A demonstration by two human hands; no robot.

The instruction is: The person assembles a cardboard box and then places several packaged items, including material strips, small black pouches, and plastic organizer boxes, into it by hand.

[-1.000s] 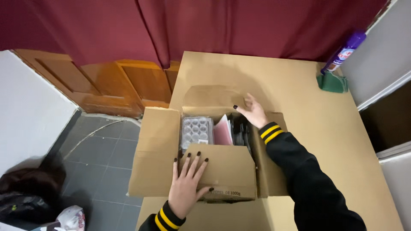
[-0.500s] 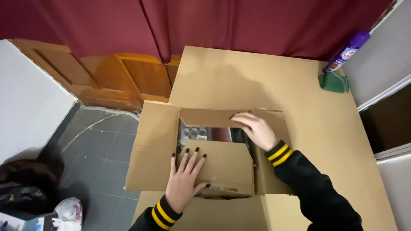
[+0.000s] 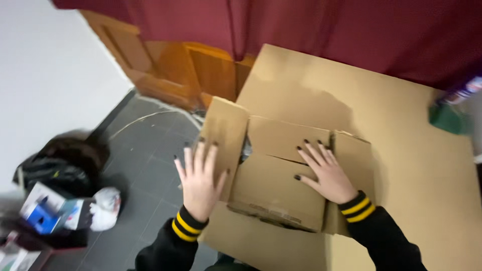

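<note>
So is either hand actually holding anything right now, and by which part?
Nothing is gripped. The right hand lies flat, palm down, on the two inner flaps of the cardboard box; the left hand is open with spread fingers against the box's left side flap.

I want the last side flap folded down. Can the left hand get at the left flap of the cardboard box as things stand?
Probably yes. The left hand is open with its fingers against the raised left flap; nothing lies between. The right hand presses flat on the folded flaps.

Box [image 3: 281, 185] contents hidden under flaps; blurred bottle [image 3: 464, 93] cut off right.
</note>
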